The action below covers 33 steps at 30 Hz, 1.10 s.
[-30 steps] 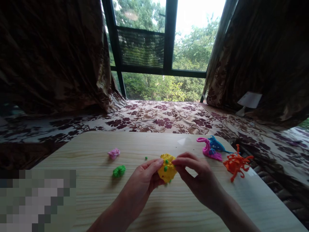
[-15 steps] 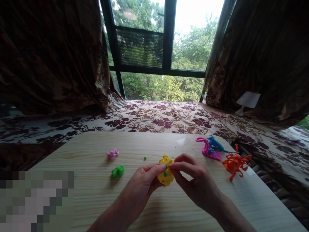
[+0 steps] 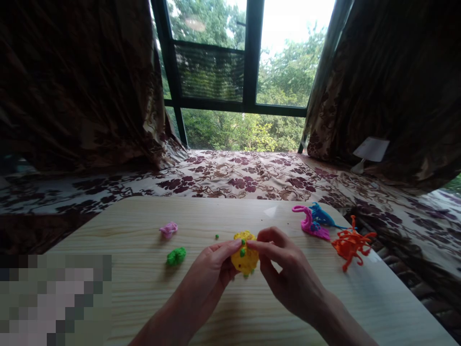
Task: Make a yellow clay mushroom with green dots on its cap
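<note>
Above the table, my left hand (image 3: 219, 262) grips a yellow modelling-clay figure (image 3: 245, 262) by its left side, thumb on its face. The figure is flat and roundish with a bumpy top, and small green bits sit on its upper middle and at its lower edge. My right hand (image 3: 283, 259) is closed at the figure's upper right, its index fingertip pressed beside the green bits. Whether a tiny piece lies under that fingertip is hidden. A tiny green ball (image 3: 216, 236) rests on the table just beyond my left hand.
Left on the wooden table (image 3: 144, 298) lie a green clay lump (image 3: 176, 256) and a pale pink clay lump (image 3: 168, 229). Toward the right edge are a magenta clay shape (image 3: 313, 226), a blue clay piece (image 3: 323, 215) and an orange clay form with many tendrils (image 3: 353, 242).
The yellow figure has shifted slightly left and tilted in my hands, and green bits now show at its lower edge. My right fingertips have moved slightly left with it.
</note>
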Motion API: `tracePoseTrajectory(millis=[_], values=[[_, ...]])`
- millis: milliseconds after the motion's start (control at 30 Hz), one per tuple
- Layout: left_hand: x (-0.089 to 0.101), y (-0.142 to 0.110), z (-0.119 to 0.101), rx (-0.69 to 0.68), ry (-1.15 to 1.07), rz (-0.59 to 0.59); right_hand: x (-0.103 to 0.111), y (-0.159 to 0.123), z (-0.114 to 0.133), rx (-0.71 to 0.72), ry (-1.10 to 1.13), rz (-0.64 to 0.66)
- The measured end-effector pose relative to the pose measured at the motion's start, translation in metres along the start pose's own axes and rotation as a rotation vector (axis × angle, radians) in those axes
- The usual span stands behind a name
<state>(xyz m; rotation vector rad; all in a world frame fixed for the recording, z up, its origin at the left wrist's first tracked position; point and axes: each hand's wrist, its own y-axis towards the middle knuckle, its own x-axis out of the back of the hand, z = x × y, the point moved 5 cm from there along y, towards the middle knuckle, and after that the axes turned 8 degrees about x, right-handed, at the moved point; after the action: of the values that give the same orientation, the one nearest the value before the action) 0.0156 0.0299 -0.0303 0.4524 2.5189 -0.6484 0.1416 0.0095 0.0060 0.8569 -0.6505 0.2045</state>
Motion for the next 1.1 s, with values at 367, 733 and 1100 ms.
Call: tracePoseTrajectory(millis=[367,733,1100], values=[[0.000,-0.001,0.002,0.011,0.030,0.015,0.002,0.000,-0.001,-0.011,0.022,-0.068],[-0.001,-0.002,0.000,0.011,0.019,0.005,0.012,0.002,-0.008,-0.113,0.026,-0.124],[0.006,0.001,-0.002,-0.050,0.004,-0.060,-0.022,-0.017,-0.028,-0.167,-0.175,0.303]])
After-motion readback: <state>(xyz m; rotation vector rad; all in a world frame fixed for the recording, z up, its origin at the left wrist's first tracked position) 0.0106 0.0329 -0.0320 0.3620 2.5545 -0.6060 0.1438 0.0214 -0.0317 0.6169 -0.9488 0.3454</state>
